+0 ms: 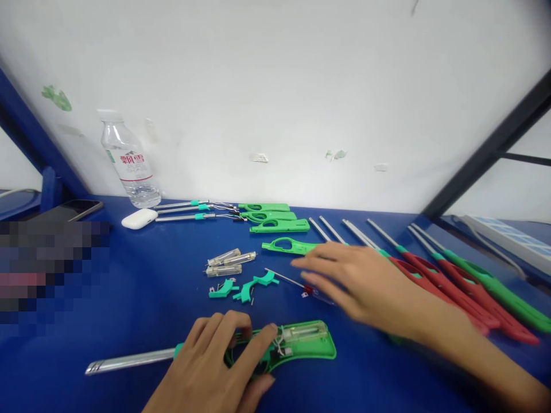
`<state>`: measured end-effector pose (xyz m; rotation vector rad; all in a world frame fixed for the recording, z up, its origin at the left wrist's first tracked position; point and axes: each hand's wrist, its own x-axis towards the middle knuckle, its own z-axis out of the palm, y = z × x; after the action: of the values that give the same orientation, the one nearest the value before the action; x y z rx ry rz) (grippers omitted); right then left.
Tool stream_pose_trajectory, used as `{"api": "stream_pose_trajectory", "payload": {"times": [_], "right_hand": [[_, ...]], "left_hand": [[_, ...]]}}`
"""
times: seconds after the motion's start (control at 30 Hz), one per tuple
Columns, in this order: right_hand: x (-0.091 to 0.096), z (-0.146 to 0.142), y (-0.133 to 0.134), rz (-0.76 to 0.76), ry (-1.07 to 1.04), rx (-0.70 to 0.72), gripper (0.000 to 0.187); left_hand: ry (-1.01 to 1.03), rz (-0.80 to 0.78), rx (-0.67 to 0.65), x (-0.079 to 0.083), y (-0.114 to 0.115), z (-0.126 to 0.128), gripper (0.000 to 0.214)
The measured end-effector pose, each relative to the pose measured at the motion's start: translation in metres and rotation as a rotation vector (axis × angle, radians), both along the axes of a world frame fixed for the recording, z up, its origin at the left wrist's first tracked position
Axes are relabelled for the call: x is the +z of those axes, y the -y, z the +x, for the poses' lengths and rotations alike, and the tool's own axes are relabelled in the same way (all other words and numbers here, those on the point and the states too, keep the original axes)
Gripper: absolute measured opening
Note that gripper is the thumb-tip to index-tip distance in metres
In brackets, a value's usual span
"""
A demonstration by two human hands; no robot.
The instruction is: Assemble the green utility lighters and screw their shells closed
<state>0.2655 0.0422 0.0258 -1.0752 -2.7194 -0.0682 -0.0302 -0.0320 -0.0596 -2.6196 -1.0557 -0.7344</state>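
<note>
My left hand (219, 358) grips a long-nosed gas lighter (310, 338) low in the view. Its green half-shell lies open side up, showing a clear fuel tank (305, 331) and white wires, and its metal tube (129, 361) points left. My fingers hide the middle part. My right hand (348, 278) hovers at centre right with fingers stretched out, nothing visible in them. Just beyond its fingertips is a loose green half-shell (288, 246), partly covered by the hand. A thin screwdriver (286, 279) lies beside the fingers, its handle partly hidden. Turquoise triggers (249, 288) are nearby.
Clear tanks (226, 269), metal tubes with wires (185, 217) and more green half-shells (279, 226) lie behind. Several red lighters (469, 287) and a green one (503, 292) lie right. A water bottle (129, 160), white case (138, 219) and phone (84, 207) stand or lie back left.
</note>
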Motion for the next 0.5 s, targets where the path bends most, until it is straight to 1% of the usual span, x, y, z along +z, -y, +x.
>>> {"api": "stream_pose_trajectory", "payload": {"times": [0.07,0.1,0.17,0.27,0.37,0.43,0.5], "right_hand": [[-0.011,0.010,-0.018,0.091,0.033,-0.097,0.041],[-0.016,0.014,-0.026,0.103,0.048,-0.116,0.043],[-0.027,0.021,-0.039,0.115,0.073,-0.132,0.047],[-0.038,0.024,-0.049,0.111,0.112,-0.123,0.047],[-0.043,0.023,-0.053,0.109,0.140,-0.112,0.041],[-0.043,0.024,-0.054,0.111,0.142,-0.103,0.038],[-0.040,0.025,-0.054,0.119,0.120,-0.101,0.037]], "left_hand": [[0.005,0.036,0.029,-0.001,0.002,0.001,0.036],[0.023,0.058,0.047,-0.002,0.002,0.002,0.037],[0.082,0.093,0.079,-0.006,0.003,0.004,0.039],[0.178,0.118,0.106,-0.009,0.002,0.006,0.040],[0.234,0.068,0.141,-0.011,0.002,0.004,0.042],[0.272,-0.007,0.151,-0.012,0.004,0.001,0.046],[0.306,-0.099,0.157,-0.013,0.007,-0.002,0.055]]}}
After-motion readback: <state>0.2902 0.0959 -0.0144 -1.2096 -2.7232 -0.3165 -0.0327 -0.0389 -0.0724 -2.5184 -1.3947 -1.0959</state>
